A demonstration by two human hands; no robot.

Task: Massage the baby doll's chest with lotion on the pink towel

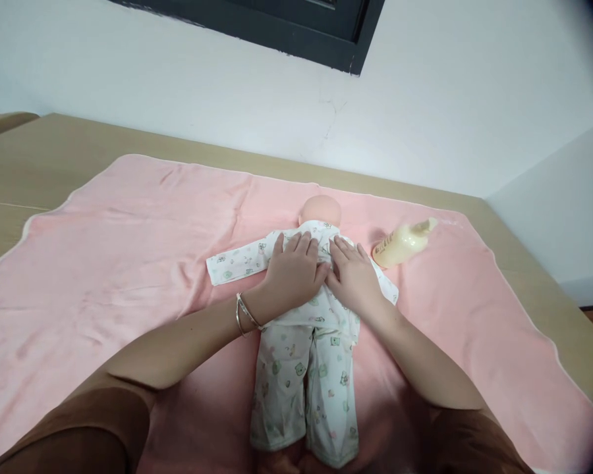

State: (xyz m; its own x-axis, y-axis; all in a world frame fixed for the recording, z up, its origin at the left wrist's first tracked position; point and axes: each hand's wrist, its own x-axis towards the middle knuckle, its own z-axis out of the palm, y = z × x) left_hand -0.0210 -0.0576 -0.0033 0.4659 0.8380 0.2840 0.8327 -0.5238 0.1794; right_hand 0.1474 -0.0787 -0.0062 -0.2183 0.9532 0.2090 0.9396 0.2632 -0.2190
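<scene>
A baby doll [332,332] in white printed pyjamas lies face down, its bald head pointing away from me. My left hand [294,266] rests flat on the left side of its upper back, fingers stretched toward the head. Beside it, my right hand [354,273] lies flat on the right side, the two thumbs close together. Both palms are hidden against the cloth. One pyjama sleeve [238,263] extends out to the left; the other is partly covered by my right arm. A bracelet circles my left wrist.
Under the doll a pink blanket [128,263] with a pale edge covers much of the wooden table [74,148]. A cream-coloured bottle [400,244] with a pump top lies tilted on the blanket to the right. Behind the table rises a white wall [217,92] with a dark frame [286,29].
</scene>
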